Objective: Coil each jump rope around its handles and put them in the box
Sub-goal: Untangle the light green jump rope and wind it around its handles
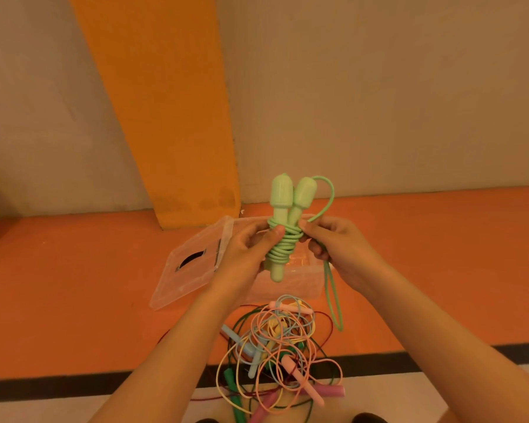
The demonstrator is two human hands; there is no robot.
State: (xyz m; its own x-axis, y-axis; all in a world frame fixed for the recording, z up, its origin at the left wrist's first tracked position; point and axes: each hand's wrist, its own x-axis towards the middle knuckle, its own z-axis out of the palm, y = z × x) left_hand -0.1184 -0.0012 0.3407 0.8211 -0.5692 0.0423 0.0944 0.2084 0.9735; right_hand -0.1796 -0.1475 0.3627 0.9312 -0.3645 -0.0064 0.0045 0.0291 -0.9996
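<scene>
Both hands are raised side by side in front of the person, close together and joined by one light green jump rope. Behind them a pale wall carries a broad slanted orange stripe, and below it lies an orange floor edged nearer the person by a black line.

On that floor, directly beneath the hands, stands a clear plastic box with its lid swung open to the left. Nearer the person than the box lies a tangled pile of loose jump ropes in pink, blue, yellow, dark green and dark red, their handles mixed in among the cords.

The left hand grips the green rope's bundle, fingers curled round it and the thumb pressed on the coils. Its two handles stand upright side by side, their thick ends above the hand and one narrow end poking out below. Cord is wound several times round their middle.

The right hand pinches the cord just beside the coil, touching its right edge. From a handle top an arch of cord curves over and down to this hand. Below it, a slack loop hangs past the right end of the box.
</scene>
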